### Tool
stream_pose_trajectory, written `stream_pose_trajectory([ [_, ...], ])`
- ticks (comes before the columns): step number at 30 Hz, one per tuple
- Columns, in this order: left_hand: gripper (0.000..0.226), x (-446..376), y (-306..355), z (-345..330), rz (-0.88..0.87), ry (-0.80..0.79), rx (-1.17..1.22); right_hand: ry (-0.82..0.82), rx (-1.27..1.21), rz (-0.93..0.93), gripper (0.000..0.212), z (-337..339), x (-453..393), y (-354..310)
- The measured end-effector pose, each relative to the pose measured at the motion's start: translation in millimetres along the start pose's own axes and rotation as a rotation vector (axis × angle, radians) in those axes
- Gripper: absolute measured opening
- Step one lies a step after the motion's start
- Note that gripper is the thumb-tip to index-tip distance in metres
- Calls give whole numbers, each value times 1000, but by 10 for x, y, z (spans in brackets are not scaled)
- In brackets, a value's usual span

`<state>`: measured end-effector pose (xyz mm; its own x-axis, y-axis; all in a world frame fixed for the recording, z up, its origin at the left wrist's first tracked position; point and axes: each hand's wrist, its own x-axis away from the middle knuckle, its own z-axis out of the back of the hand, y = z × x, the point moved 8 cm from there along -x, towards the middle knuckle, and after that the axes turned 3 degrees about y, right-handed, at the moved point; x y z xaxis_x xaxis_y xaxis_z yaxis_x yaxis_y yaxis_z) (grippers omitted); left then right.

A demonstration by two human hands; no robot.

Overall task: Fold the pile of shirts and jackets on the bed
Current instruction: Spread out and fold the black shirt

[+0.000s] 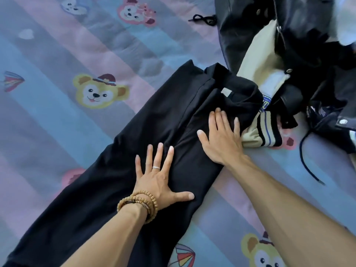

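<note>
Bed (57, 54) under a striped sheet printed with cartoon bears; a pile (300, 60) of dark jackets and a cream striped-cuff garment (260, 130) lies at upper right, touching the black shirt (154, 116), with a loose cord (204, 19) beyond it. Left hand (159, 182), ringed and with bead bracelets at the wrist, and right hand (221, 139) both rest flat, fingers spread wide, holding nothing. The shirt lies narrowed lengthwise, diagonally across the bed, directly beneath both palms, collar toward the pile
</note>
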<state>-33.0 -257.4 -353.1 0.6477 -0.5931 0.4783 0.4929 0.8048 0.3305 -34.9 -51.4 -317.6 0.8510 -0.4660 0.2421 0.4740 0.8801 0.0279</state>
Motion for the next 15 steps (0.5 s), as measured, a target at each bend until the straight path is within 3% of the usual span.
stream_pose_trajectory([
  [7, 135, 119, 12, 40, -188, -58, 5, 6, -116, -143, 59, -242, 950, -344],
  [9, 121, 324, -53, 69, -361, -35, -125, -8, -200, -232, 56, -316, 1319, -475],
  [12, 98, 919, -448, 12, -574, -24, -311, -35, -237, -331, 68, -539, 1969, -893],
  [15, 84, 1497, -1012, -95, -588, -90, -360, -51, -260, -408, 65, -727, 2767, -1497],
])
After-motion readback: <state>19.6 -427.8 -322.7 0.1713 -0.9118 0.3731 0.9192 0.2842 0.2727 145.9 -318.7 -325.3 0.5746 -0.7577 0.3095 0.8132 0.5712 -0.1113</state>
